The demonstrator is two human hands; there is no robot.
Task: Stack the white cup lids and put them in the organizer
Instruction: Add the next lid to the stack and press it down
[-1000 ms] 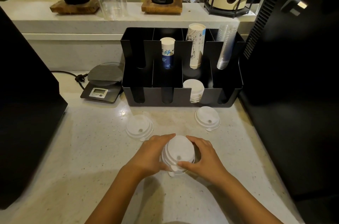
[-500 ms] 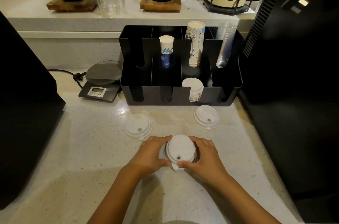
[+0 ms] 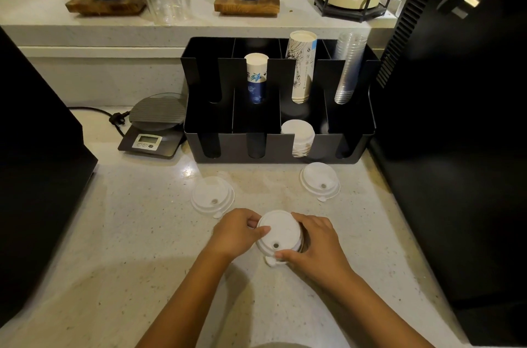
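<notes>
Lids in your grip: a white stack on the table, near you.
Left hand: grasping the stack's left edge.
Right hand: grasping its right edge.
Loose lids: one just left, one farther right, both flat.
Organizer: behind, a lid stack in its front compartment.

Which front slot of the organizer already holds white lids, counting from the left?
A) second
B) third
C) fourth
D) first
B: the lid stack sits in the third front slot of the organizer; the other three front slots look dark and empty, while both hands, left and right, hold lids on the counter.
</notes>
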